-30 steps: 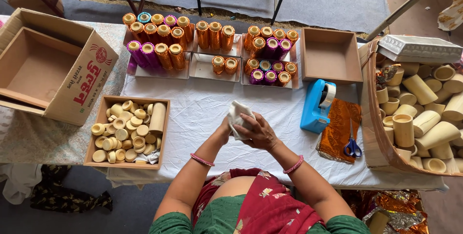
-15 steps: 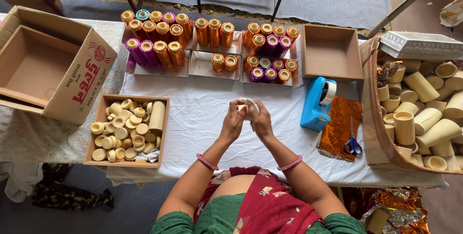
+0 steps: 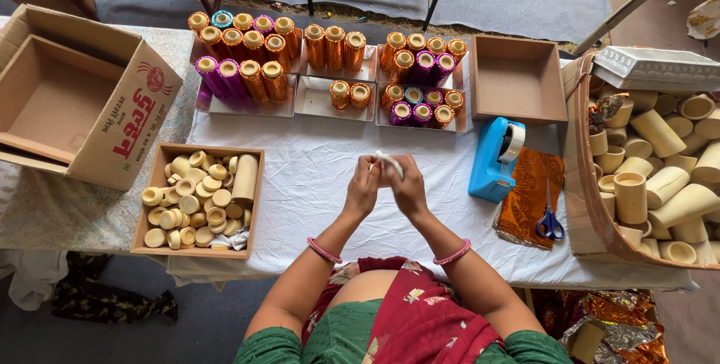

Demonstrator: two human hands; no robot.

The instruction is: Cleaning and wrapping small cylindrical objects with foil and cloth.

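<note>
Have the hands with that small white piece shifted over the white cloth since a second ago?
Yes, slightly. Both hands, left hand and right hand, holding the white piece, have moved away from the body, toward the trays of foil-wrapped tubes, judged against the blue tape dispenser.

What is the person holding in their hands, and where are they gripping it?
A small white piece, maybe cloth or paper; what it is cannot be told. The left hand and right hand pinch it between their fingertips at its lower end, above the white tablecloth.

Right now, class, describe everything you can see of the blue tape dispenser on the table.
The tape dispenser is bright blue, looks like plastic, and stands on the white tablecloth to the right of both hands. A roll of pale tape sits in its upper end. Its lower right edge meets a sheet of orange foil. No hand touches it.
</note>
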